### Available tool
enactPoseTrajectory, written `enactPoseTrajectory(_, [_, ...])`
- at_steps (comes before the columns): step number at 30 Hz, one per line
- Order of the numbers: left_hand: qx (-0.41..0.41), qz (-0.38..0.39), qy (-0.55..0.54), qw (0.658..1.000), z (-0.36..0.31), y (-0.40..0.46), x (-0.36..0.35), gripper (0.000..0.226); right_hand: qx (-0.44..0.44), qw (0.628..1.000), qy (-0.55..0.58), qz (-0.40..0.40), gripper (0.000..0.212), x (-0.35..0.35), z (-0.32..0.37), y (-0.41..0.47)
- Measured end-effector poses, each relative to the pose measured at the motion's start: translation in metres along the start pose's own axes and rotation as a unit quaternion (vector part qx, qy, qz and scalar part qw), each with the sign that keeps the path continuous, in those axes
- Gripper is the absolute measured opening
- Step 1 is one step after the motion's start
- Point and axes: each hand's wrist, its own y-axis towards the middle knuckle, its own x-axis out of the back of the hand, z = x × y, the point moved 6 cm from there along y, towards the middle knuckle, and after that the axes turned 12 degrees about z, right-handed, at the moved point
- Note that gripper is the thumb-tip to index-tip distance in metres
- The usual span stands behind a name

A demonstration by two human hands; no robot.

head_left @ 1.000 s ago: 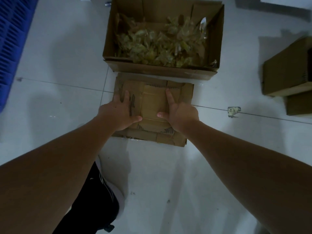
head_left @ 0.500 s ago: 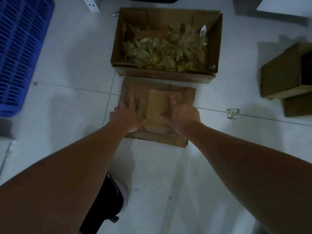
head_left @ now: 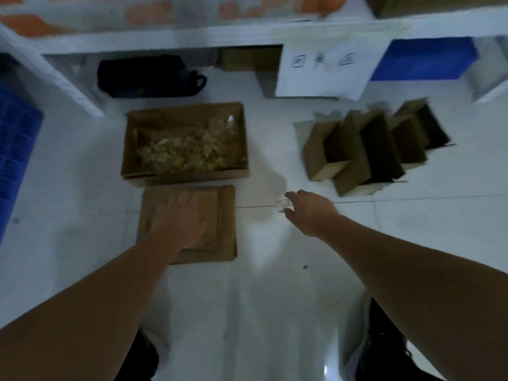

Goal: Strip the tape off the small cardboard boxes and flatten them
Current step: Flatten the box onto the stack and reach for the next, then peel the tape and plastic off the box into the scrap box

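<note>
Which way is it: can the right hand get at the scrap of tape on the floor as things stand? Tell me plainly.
Probably yes. The right hand is already at the scrap of tape on the floor, fingers curled toward it, with nothing between them. Blur hides whether it grips it yet.

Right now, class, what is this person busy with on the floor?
A person is breaking down small cardboard boxes. The left hand presses flat on a flattened cardboard box lying in front of a large open carton filled with crumpled strips of tape. The right hand reaches out to the side over the white floor, at a small scrap of clear tape; the blur hides whether it grips it. Several small boxes beyond it stand unflattened.
</note>
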Motion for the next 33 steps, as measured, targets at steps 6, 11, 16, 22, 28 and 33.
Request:
enactPoseTrajectory(6, [-0.141, -0.051, 0.016, 0.989, -0.157, 0.013, 0.042, 0.073, -0.049, 0.998, 0.018, -0.036, 0.055, 0.028, -0.101, -0.044])
enactPoseTrajectory(11, [-0.217, -0.096, 0.046, 0.970, -0.262, 0.052, 0.069, 0.073, -0.040, 0.998, 0.016, -0.041, 0.067, 0.038, -0.134, -0.009])
enactPoseTrajectory(16, [-0.252, -0.146, 0.087, 0.953, -0.323, 0.103, 0.080, 0.058, -0.030, 0.996, -0.082, -0.033, 0.051, 0.050, -0.123, 0.036])
enactPoseTrajectory(22, [-0.237, -0.145, 0.054, 0.959, -0.303, 0.118, 0.068, 0.015, -0.030, 0.998, 0.057, -0.018, 0.037, 0.021, -0.125, 0.049])
enactPoseTrajectory(28, [-0.271, -0.179, -0.007, 0.946, -0.245, 0.038, 0.037, 0.008, 0.000, 0.988, 0.123, -0.092, 0.040, -0.007, -0.085, -0.014])
enactPoseTrajectory(33, [-0.297, -0.207, -0.022, 0.932, -0.212, -0.088, 0.052, 0.013, -0.003, 0.987, 0.105, -0.125, 0.019, 0.016, -0.040, -0.118])
